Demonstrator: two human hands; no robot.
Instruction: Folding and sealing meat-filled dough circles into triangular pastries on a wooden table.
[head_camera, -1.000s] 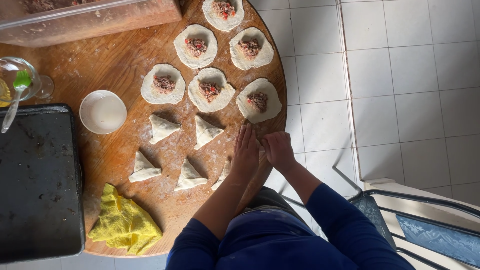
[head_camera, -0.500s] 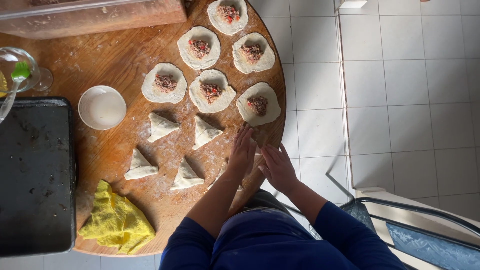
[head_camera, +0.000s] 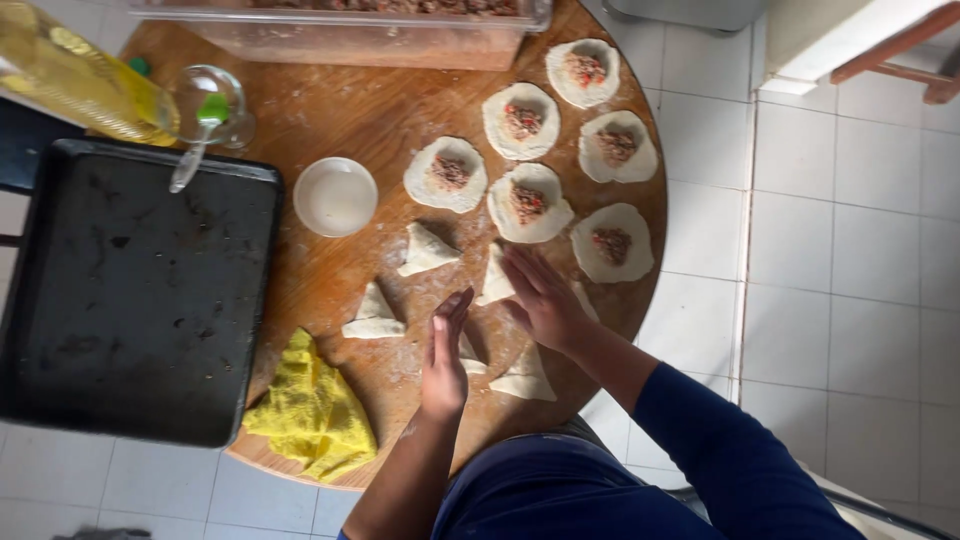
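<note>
Dough triangles, pale, floured and folded shut, lie on the round wooden board below six open dough rounds topped with minced filling. The right hand lies flat and open, fingers on one triangle; the left hand stands on edge, open and holding nothing, just beside another. A black tray and a yellow cloth sit left.

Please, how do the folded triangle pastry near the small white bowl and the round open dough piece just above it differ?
The triangle pastry is folded shut, so its filling is hidden; the round dough piece lies flat and open, with a heap of dark filling showing in its middle. The triangle has three pointed corners, while the round piece has a curved edge and covers more of the board. Both are pale dough resting on the round wooden board.
</note>
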